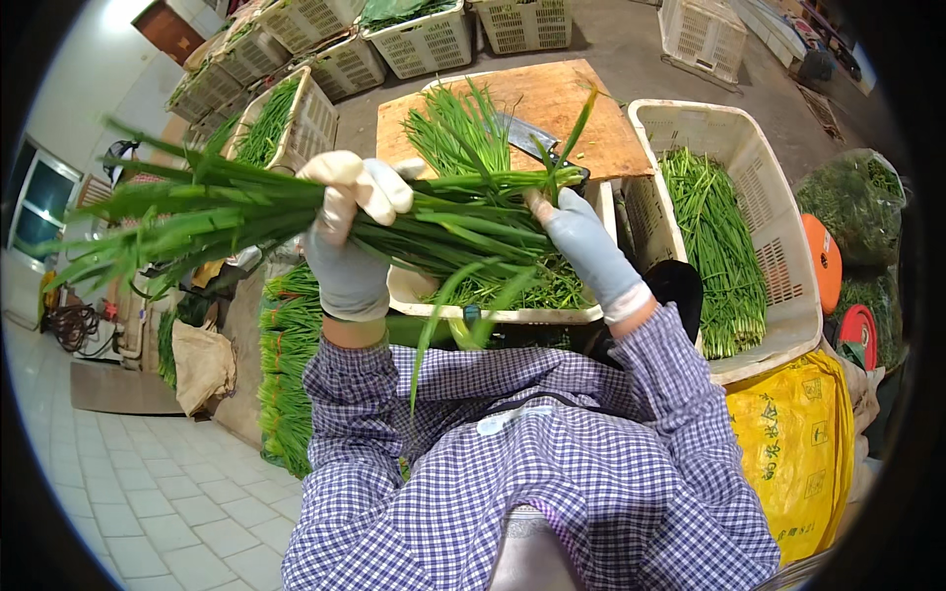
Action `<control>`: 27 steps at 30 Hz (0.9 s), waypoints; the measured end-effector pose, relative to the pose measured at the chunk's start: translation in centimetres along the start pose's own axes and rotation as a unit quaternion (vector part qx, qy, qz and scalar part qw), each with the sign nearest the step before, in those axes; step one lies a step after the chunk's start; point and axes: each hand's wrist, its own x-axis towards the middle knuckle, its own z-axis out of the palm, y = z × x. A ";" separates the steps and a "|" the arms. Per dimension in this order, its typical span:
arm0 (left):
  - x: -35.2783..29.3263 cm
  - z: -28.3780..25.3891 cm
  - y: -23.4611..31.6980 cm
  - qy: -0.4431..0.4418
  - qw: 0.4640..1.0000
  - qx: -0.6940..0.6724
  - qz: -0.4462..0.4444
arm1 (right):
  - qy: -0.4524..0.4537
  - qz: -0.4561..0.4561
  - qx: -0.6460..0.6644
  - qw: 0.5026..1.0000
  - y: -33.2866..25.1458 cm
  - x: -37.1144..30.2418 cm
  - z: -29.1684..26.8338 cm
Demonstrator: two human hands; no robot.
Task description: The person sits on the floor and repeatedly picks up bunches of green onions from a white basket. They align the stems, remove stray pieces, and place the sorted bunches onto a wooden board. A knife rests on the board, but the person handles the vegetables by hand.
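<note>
A loose bunch of garlic chives (463, 222) stretches sideways in front of me, held up over a white crate (503, 315) of green bits. My left hand (350, 231), in a grey-and-white glove, has its fingers wrapped round the bunch's middle. The leafy tips trail off to the left. At the bunch's right end, my right hand (586, 241), gloved too, is closed on the chives; its fingertips are partly hidden. Beyond, more chives (443, 128) lie on a wooden board (581, 94), beside a broad-bladed knife (527, 136) with a black handle.
On my right stands a deep white crate (769, 187) with chives (714, 256) inside. Tied chive bundles (286, 364) are stacked at my left. A yellow sack (793, 453) sits at the right, below a red-orange round object (820, 264). More crates (424, 44) line the back.
</note>
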 end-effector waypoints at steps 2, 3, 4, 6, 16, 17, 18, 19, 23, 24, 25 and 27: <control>-0.6 -0.1 -0.3 -0.021 0.999 -0.034 0.018 | 0.042 -0.007 -0.061 0.997 0.8 0.5 1.0; -0.7 -0.4 -0.2 -0.023 0.998 -0.059 0.022 | 0.061 -0.009 -0.091 0.994 1.1 0.7 1.6; -0.7 -0.6 0.3 -0.020 0.997 -0.058 0.038 | 0.082 0.001 -0.148 0.986 1.6 1.3 2.3; -0.9 -1.8 2.0 -0.017 0.996 -0.064 0.064 | 0.079 -0.025 -0.310 0.947 2.7 2.5 2.5; -3.0 -8.7 7.3 0.057 0.978 -0.132 0.152 | -0.043 0.074 -0.358 0.930 6.6 2.2 -4.2; -3.6 -9.5 7.7 0.047 0.980 -0.110 0.157 | -0.024 0.072 -0.314 0.946 1.7 0.6 -1.4; -3.9 -9.8 7.5 0.048 0.981 -0.091 0.163 | -0.011 0.021 -0.259 0.966 1.0 -0.4 -0.3; -4.2 -9.9 7.4 0.049 0.982 -0.072 0.166 | 0.001 -0.027 -0.200 0.979 0.7 -1.5 0.8; -4.5 -8.5 6.5 0.065 0.976 -0.135 0.158 | -0.015 0.024 -0.206 0.978 1.7 -3.6 8.7; -4.1 -7.6 6.6 0.059 0.973 -0.156 0.160 | 0.050 -0.071 -0.296 0.951 5.1 -2.9 8.5; -3.9 -6.9 6.7 0.056 0.969 -0.175 0.164 | 0.111 -0.164 -0.382 0.903 8.4 -2.2 8.0; -4.3 -8.7 7.6 0.076 0.969 -0.169 0.166 | 0.037 -0.099 -0.359 0.927 7.1 -2.4 5.6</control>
